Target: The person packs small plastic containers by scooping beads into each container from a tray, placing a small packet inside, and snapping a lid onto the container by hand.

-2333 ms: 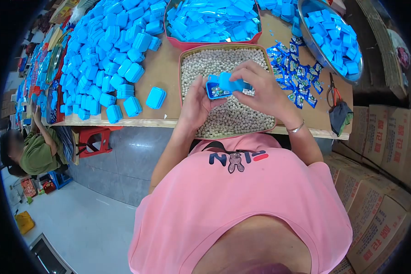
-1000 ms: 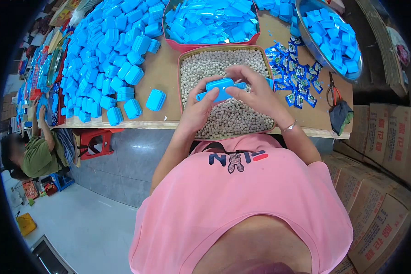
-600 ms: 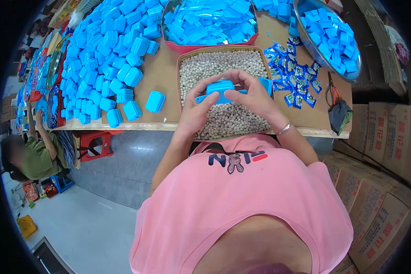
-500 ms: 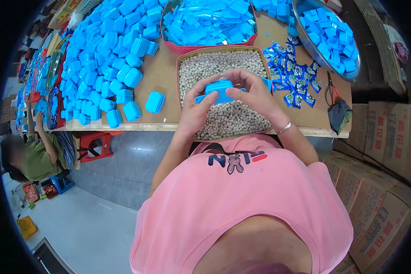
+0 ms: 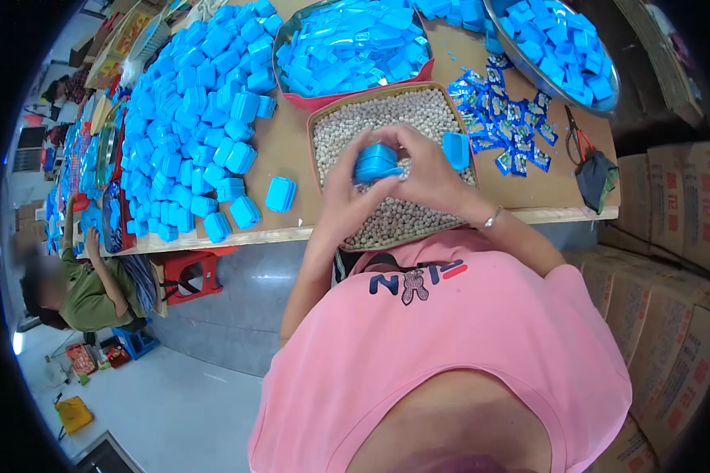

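Here my left hand [image 5: 347,191] and right hand [image 5: 431,175] grip one blue box [image 5: 375,162] between them, seemingly for steadiness, above the pellet tray [image 5: 311,130].

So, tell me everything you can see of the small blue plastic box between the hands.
The small, blue, round-cornered box looks like smooth plastic, with a ridge along its side. It is cupped between the left hand and the right hand, above pale round beads. Fingers partly cover it; whether it is fully shut cannot be told.
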`<state>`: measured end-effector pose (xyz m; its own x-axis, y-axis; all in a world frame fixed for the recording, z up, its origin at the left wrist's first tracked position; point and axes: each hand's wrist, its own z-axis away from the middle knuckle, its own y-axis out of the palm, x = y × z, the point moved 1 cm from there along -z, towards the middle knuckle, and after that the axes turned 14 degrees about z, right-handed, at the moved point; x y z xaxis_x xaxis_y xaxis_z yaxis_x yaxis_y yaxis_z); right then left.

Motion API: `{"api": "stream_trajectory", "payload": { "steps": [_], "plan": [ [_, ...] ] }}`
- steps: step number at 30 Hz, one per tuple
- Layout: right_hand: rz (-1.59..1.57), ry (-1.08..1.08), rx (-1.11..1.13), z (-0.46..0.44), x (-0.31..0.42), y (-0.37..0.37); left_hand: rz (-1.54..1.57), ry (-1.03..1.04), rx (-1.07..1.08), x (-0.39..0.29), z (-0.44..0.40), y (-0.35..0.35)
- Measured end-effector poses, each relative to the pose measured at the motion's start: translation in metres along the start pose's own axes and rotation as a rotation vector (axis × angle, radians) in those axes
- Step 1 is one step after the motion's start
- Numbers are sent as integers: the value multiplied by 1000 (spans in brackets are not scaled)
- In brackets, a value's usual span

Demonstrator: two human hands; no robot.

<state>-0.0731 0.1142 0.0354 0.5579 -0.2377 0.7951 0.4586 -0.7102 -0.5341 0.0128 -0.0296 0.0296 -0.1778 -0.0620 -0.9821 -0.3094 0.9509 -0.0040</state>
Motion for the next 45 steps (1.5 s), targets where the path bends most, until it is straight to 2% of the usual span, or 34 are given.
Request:
{"api": "stream_trajectory", "payload": {
  "steps": [2, 8, 13, 18, 22, 23, 27, 28, 29, 30, 32, 38, 42, 43, 45],
  "plan": [
    [81, -115, -30, -2, 4, 2, 44, -28, 56, -4, -6, 7],
    [-40, -72, -115, 5, -15, 10, 304, -199, 36, 19, -14, 17],
    [-19, -87, -101, 7, -15, 13, 237, -198, -73, 19, -12, 23],
    [-121, -66, -99, 5, -13, 9, 167, -34, -86, 10, -12, 24],
    [-787, 276, -32, 7, -18, 13, 1042, -167, -291, 16, 13, 35],
    [-792, 266, -10, 4, -14, 14, 1038, -150, -309, 13, 12, 30],
    [245, -249, -303, -8, 10, 0, -36, 49, -207, -18, -8, 2],
    [252, -364, -294, -9, 13, -2, -33, 64, -212, -24, -12, -4],
    [261, -479, -281, -8, 16, -4, -231, 73, -46, -31, -15, -7],
    [267, -491, -279, -4, 17, -5, -431, 77, 120, -37, -16, -11],
    [402, -492, 48, 5, 16, -2, -828, 75, 474, -43, -13, -17],
    [343, -599, -55, 3, 12, -10, -612, 47, 504, -14, -10, -23],
    [48, -304, -67, 7, 7, -11, -309, 92, 289, 2, -4, -18],
    [35, -301, -47, 8, 5, -8, -309, 74, 272, 3, 1, -15],
    [-45, -213, -89, 7, -3, -4, -203, 68, 75, 1, 3, -1]
  ]
}}
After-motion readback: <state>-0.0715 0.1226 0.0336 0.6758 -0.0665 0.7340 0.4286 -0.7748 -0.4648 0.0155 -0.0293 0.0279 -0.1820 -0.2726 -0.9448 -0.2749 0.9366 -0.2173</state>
